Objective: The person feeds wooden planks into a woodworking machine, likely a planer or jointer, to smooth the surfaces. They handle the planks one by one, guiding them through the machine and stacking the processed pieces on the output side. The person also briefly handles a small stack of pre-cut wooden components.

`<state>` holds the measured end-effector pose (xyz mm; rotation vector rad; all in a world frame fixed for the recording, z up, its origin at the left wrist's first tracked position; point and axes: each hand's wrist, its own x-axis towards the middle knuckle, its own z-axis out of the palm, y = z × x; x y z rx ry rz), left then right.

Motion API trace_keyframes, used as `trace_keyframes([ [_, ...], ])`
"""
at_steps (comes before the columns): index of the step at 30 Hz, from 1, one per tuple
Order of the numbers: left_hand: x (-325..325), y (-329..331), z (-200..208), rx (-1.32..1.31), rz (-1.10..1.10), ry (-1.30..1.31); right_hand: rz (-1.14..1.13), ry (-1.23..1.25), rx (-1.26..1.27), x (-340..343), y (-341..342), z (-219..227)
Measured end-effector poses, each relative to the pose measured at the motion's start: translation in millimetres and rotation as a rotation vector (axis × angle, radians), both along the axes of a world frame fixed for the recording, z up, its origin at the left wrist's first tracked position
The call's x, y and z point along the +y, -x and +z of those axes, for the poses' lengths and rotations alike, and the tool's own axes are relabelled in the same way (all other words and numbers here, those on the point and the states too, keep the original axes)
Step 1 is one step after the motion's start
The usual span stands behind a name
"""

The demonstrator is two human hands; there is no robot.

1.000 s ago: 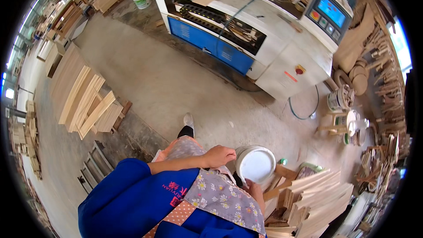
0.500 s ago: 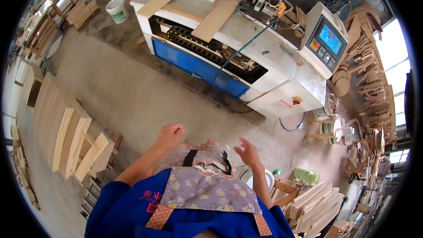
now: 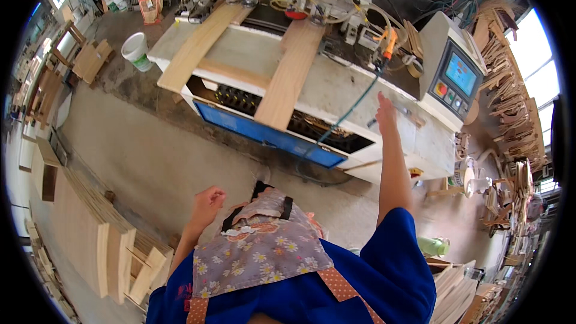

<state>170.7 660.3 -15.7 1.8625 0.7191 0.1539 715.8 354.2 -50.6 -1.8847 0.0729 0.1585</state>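
Observation:
My right hand (image 3: 385, 111) is stretched out over the front right of a white woodworking machine (image 3: 353, 103), fingers extended and empty. Just beyond it an orange air blow gun (image 3: 390, 44) sits on a teal hose (image 3: 353, 110); a gap separates it from my fingertips. My left hand (image 3: 208, 204) hangs beside my flowered apron (image 3: 264, 258), fingers curled in with nothing visible in them. Two flat boards lie across the machine: a pale one (image 3: 201, 45) on the left and a browner one (image 3: 291, 78) in the middle, both jutting past the front edge.
A control panel with a lit screen (image 3: 461, 72) stands at the machine's right end. Curved wood pieces (image 3: 84, 228) are stacked on the left. A white bucket (image 3: 137, 51) stands at the far left. More wood strips (image 3: 453, 291) lie at the lower right.
I have come closer to the machine. My right hand has moved up and forward from beside my body to over the machine. My left hand stays low by the apron.

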Motion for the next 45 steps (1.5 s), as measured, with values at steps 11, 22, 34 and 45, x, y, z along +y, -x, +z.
trace_keyframes([
  [11,137,-95,27,0.091,0.143,0.008,-0.121,-0.516,0.028,109,-174,130],
  [22,240,-295,39,-0.008,-0.24,-0.324,0.484,-0.921,-0.262,97,-3,245],
  [34,432,-462,-33,-0.124,-0.386,-0.996,0.184,-0.176,0.523,173,195,158],
  [45,399,-482,-57,0.654,-0.367,-1.421,-0.421,0.765,0.5,217,248,162],
])
